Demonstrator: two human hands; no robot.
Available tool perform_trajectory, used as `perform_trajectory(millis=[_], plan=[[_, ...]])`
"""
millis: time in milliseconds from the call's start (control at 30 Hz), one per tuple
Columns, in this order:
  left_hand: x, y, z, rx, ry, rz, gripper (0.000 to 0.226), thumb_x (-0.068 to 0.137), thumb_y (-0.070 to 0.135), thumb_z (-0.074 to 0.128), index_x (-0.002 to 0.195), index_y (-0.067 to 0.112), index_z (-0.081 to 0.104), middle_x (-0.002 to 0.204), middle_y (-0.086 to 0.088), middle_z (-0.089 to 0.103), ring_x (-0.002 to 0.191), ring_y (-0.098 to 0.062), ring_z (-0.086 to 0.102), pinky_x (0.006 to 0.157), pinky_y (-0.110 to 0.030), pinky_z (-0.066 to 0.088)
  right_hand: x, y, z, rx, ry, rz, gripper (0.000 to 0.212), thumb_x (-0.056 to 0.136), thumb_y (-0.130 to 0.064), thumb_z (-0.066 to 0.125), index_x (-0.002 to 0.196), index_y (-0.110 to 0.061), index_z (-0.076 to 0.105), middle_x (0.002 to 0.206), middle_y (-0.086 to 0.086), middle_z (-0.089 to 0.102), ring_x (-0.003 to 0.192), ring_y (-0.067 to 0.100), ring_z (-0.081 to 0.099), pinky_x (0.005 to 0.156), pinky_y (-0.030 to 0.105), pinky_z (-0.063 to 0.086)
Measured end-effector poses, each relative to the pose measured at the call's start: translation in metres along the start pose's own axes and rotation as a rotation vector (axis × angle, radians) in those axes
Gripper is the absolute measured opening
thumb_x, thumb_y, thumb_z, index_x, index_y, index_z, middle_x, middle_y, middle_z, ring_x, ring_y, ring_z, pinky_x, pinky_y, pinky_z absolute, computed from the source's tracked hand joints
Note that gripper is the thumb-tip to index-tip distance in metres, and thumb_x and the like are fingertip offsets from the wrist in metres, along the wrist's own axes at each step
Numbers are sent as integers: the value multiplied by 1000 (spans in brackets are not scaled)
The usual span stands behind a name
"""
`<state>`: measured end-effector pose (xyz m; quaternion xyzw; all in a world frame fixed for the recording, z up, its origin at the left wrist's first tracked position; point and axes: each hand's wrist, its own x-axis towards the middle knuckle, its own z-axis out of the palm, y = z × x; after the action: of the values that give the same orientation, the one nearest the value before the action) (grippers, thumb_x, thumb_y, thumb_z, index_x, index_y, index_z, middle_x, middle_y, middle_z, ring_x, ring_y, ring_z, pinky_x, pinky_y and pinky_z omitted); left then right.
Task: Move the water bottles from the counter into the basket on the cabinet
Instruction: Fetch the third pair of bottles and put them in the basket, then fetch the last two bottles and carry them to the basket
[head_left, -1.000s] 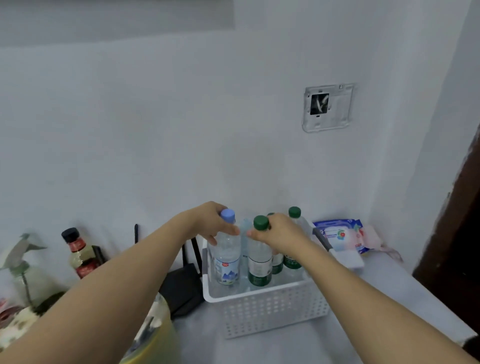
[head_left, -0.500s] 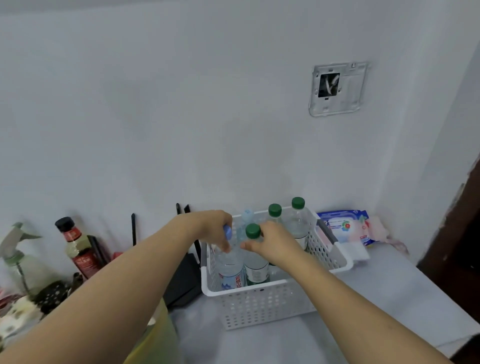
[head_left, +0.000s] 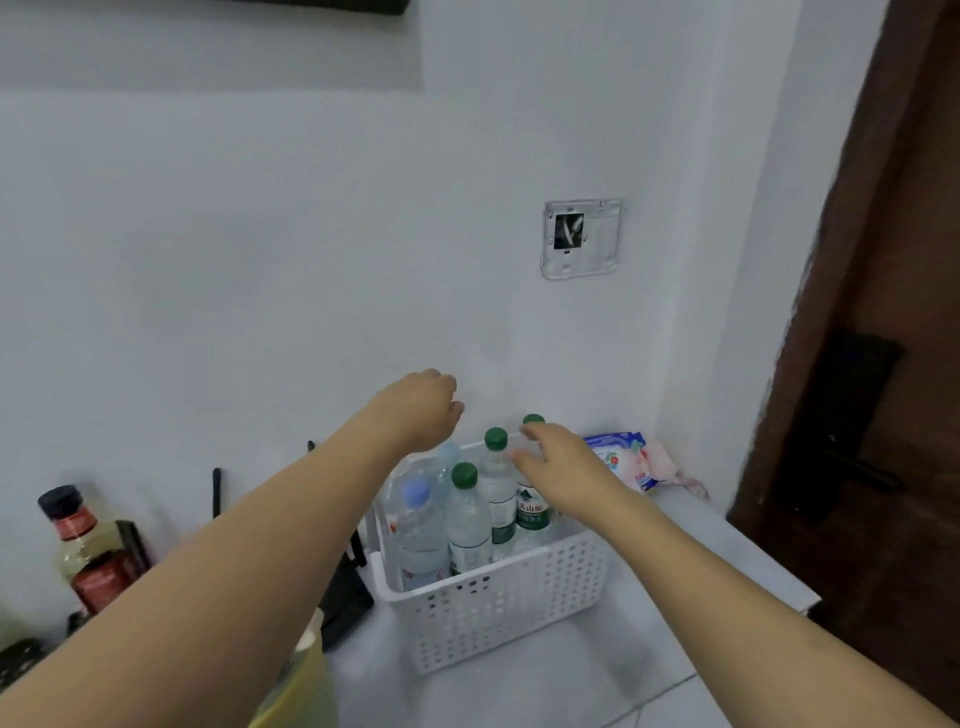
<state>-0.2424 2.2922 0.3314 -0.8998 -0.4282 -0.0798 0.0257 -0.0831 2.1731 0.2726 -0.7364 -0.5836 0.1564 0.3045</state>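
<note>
Left hand (head_left: 423, 410) lifted above the basket (head_left: 498, 597), fingers loosely curled, holding nothing. Right hand (head_left: 558, 467) spread open just over the bottles, palm down, also holding nothing; fingertips near the rearmost green cap (head_left: 533, 419). Half a second ago both gripped bottle necks down inside the basket; now released and raised clear, left higher than right.

Water bottles upright in the white perforated basket, packed close together: blue-capped bottle (head_left: 422, 525) at front left, green-capped bottle (head_left: 466, 514) beside it, another green-capped bottle (head_left: 497, 483) behind, a fourth with a green label (head_left: 532, 512) partly hidden under the right hand. Possibly a further clear bottle at the back left, too blurred to be sure.

Basket resting on a pale grey surface (head_left: 701, 566), set against a white wall (head_left: 260, 260). Behind the basket to the right, a packet of wipes (head_left: 621, 457) lying by the corner. To the left, a black device (head_left: 345, 597) with thin upright antennas, then a sauce bottle (head_left: 88, 551) with a black cap and red label. Yellow-rimmed container (head_left: 301, 686) at the lower edge, under the left forearm. On the wall above, a grey mounting plate (head_left: 582, 238) with a dark opening. Dark brown door (head_left: 883, 364) along the right side.
</note>
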Motion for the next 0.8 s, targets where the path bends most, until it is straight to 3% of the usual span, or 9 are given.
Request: perform_trajectory(millis=[133,233,500,800], plan=[[9,28,1,45,167,169,34,104,25,33,120,1,52,126,-16,55,114,-31,49,98,-39,38,-22,3,-35,-136,52,74,57,102,-41,33,148,-9,28,158,8,25,142,21,26,111,33,22],[15,51,2,63,216,233,39,105,23,32,132,-1,45,136,-18,48,124,-33,42,106,-41,31,-37,13,-61,-350,116,145,59,103,-37,27,152,-5,16,161,14,9,148,25,7,119,38,7],[3,149,-7,16,251,411,35,104,23,33,127,-1,46,132,-17,50,122,-32,42,101,-39,30,-144,44,-129,-483,243,402,59,104,-35,26,152,-3,12,161,15,6,148,27,4,118,40,3],[-72,343,-30,-130,246,776,39,105,27,33,128,1,48,133,-17,53,122,-31,45,104,-39,35,-328,81,-211,-506,410,709,61,103,-39,26,152,-5,13,162,12,7,149,25,3,119,40,3]])
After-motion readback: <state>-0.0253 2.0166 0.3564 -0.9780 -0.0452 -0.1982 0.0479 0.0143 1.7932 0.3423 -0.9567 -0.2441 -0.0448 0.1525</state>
